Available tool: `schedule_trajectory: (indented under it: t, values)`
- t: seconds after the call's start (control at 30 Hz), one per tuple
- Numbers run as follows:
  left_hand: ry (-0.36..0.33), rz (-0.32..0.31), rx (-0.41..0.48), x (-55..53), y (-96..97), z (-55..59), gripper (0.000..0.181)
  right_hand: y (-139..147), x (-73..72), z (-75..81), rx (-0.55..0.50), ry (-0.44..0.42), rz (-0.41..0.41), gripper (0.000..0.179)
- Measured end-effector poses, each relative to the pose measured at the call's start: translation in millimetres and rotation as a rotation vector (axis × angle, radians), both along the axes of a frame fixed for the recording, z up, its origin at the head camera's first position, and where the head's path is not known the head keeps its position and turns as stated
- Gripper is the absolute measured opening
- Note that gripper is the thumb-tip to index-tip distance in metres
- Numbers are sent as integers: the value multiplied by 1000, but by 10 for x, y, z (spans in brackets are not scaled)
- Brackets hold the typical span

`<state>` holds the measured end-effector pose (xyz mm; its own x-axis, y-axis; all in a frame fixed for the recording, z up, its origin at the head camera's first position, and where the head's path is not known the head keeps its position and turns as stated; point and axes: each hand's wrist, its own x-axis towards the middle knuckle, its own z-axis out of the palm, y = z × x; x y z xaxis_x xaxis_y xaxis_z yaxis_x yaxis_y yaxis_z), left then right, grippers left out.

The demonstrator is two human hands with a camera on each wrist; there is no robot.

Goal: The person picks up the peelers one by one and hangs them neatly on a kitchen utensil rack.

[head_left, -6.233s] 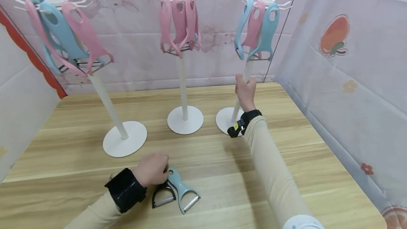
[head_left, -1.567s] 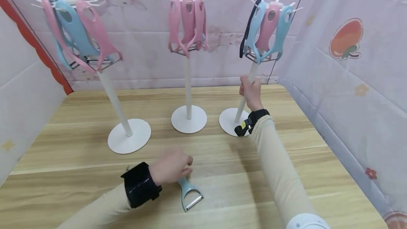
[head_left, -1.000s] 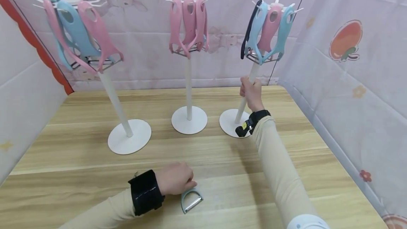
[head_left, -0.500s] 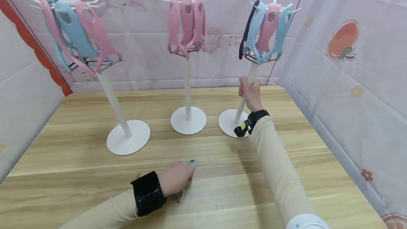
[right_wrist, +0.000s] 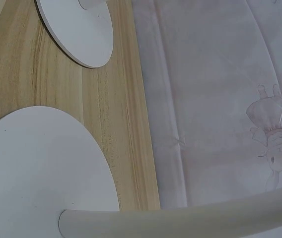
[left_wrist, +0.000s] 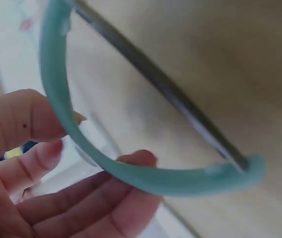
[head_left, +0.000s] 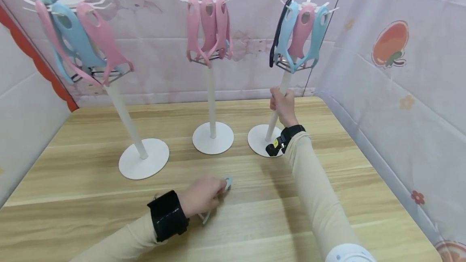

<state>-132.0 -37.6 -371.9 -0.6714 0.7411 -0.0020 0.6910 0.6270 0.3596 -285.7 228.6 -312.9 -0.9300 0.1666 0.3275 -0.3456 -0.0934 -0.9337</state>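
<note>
My left hand [head_left: 203, 195] pinches a light blue peeler [left_wrist: 146, 179] between thumb and fingers, over the front middle of the table. In the left wrist view its curved fork and metal blade fill the foreground; in the head view its holed handle end pokes out beyond my fingers. My right hand [head_left: 284, 106] grips the white pole [right_wrist: 180, 221] of the right-hand stand, below its hooks. From that stand hang a black peeler [head_left: 278, 33], a pink peeler [head_left: 302, 31] and blue peelers [head_left: 318, 35]. The right wrist view shows no fingers.
A middle stand [head_left: 212, 142] carries mostly pink peelers [head_left: 208, 27]. The left stand [head_left: 143, 165] leans in view and holds pink and blue peelers [head_left: 74, 31]. All three have round white bases on the wooden table [head_left: 255, 221]. Patterned curtains [head_left: 400, 132] border the back and sides.
The black peeler left the table and now hangs on the right stand. My left hand then took the blue peeler from the table and turned it. My right hand keeps its grip on the pole.
</note>
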Motion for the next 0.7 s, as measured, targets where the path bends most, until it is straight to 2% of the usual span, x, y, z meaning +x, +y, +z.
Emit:
schedule_trajectory:
  t: [0.07, 0.17, 0.3, 0.43, 0.57, 0.7]
  values:
    - [-2, 12, 81, -84, 1, 86, 19, -4, -19, -6, -8, 3, 2, 36]
    - [42, 48, 250, -218, 28, 260, 20, -3, -45, -27, -12, 8, -5, 37]
    - [106, 89, 519, -384, 143, 561, 24, 7, -35, -30, 6, 3, -13, 37]
    - [134, 107, 732, -518, 327, 905, 37, 26, -32, -31, 6, -5, 5, 37]
    - [198, 107, 806, -652, 504, 1206, 44, 27, -62, -58, 1, -1, 12, 37]
    - [275, 130, 816, -793, 655, 1408, 38, 18, -38, -32, 16, 0, 18, 37]
